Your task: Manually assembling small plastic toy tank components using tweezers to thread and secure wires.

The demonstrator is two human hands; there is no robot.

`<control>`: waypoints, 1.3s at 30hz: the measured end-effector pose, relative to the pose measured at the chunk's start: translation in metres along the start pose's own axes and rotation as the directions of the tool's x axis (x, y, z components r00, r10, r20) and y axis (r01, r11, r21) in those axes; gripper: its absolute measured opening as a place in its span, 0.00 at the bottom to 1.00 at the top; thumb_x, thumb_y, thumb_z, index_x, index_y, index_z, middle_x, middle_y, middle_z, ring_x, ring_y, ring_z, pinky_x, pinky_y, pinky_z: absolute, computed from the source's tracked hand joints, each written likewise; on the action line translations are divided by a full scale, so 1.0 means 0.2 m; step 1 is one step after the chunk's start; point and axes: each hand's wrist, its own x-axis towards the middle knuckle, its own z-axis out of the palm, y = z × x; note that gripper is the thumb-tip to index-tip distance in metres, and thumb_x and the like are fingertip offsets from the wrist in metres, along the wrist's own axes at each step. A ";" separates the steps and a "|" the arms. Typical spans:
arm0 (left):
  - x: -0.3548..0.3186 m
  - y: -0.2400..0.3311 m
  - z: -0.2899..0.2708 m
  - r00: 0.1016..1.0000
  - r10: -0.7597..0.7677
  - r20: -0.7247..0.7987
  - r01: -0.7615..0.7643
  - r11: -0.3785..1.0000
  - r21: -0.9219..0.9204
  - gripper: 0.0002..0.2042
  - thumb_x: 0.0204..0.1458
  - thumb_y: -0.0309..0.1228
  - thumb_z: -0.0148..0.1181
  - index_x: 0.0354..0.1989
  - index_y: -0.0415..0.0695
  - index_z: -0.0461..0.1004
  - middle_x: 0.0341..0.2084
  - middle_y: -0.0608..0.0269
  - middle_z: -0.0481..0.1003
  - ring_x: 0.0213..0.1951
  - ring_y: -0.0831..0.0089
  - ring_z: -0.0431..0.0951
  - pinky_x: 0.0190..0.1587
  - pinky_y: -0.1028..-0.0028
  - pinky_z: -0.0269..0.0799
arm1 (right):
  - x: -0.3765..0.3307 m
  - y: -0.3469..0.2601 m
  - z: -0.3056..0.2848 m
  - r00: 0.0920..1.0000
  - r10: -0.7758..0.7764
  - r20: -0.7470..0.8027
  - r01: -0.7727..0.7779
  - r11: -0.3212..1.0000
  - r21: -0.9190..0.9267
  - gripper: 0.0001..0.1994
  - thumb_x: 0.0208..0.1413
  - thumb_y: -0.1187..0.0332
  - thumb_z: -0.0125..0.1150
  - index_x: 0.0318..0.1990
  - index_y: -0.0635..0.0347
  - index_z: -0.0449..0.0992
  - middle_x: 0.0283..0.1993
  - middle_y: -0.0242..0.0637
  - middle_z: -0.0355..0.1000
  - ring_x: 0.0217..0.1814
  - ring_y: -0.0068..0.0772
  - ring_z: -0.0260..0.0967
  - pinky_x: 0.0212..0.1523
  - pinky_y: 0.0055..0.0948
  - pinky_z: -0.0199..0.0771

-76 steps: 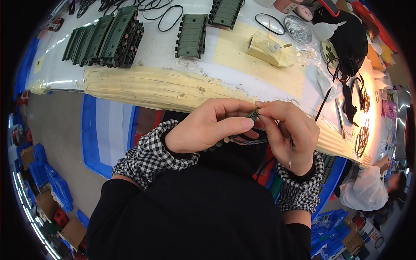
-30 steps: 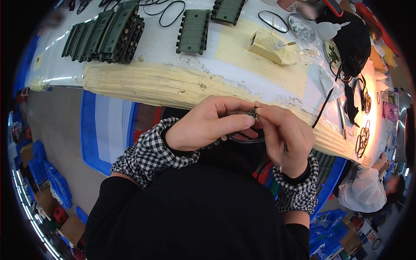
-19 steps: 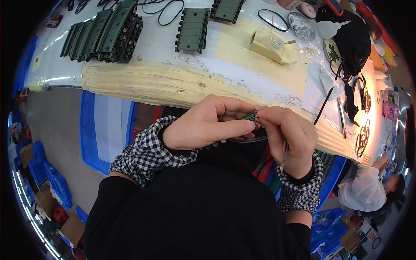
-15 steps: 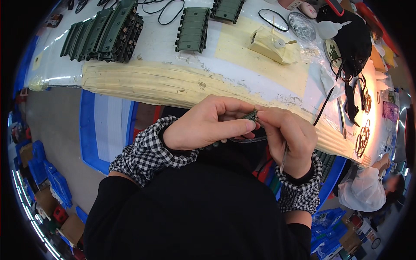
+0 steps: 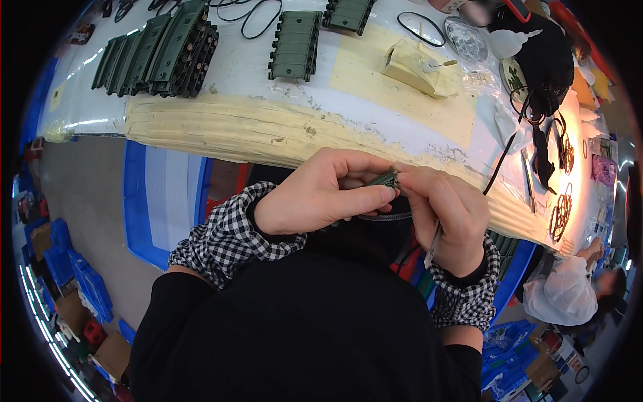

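Observation:
Just off the table's front edge, my left hand (image 5: 315,191) pinches a small dark green part (image 5: 382,179) between thumb and fingers. The thumb lies along its near side. My right hand (image 5: 450,209) closes at the part's right end, its thumb and forefinger tips meeting there; what lies between those tips is too small to make out. A thin metal tool (image 5: 435,245), perhaps tweezers, is tucked in the right palm and points back toward the wrist. Below the fingers curves a dark, braided-looking strip (image 5: 392,216); where it ends is hidden.
Ridged dark green pieces (image 5: 293,45) stand on the white table, with a row of them (image 5: 157,53) at left. A taped tan block (image 5: 418,69), black rubber loops (image 5: 422,28) and a white squeeze bottle (image 5: 512,43) lie further right. A blue bin (image 5: 137,201) sits below; another person (image 5: 562,295) is at right.
Slightly more of the green part shows between my fingers, and the metal tool has tilted a little in my right hand. Both hands stay in nearly the same place.

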 end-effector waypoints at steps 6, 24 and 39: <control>0.00 -0.01 0.00 0.999 0.041 0.019 -0.039 0.995 -0.095 0.19 0.59 0.29 0.50 0.58 0.33 0.63 0.48 0.55 0.73 0.46 0.73 0.75 0.49 0.73 0.73 | -0.02 0.00 0.00 0.999 -0.023 -0.031 0.023 0.999 -0.026 0.12 0.41 0.80 0.63 0.36 0.64 0.74 0.33 0.41 0.76 0.29 0.37 0.75 0.28 0.30 0.73; 0.02 -0.04 0.00 0.986 0.153 0.063 -0.147 0.985 -0.095 0.23 0.61 0.29 0.46 0.63 0.33 0.56 0.54 0.53 0.68 0.54 0.73 0.70 0.56 0.73 0.66 | -0.01 0.00 0.02 0.991 0.102 -0.092 -0.092 0.990 0.106 0.07 0.47 0.80 0.62 0.35 0.65 0.74 0.34 0.44 0.76 0.31 0.39 0.76 0.30 0.28 0.76; 0.01 0.01 0.03 0.988 0.154 0.013 -0.153 0.986 -0.069 0.23 0.62 0.29 0.46 0.64 0.34 0.54 0.57 0.53 0.65 0.58 0.70 0.66 0.58 0.70 0.65 | -0.02 -0.02 0.06 0.967 0.184 -0.177 -0.156 0.975 0.160 0.07 0.47 0.81 0.63 0.35 0.66 0.74 0.36 0.45 0.77 0.30 0.38 0.77 0.30 0.28 0.77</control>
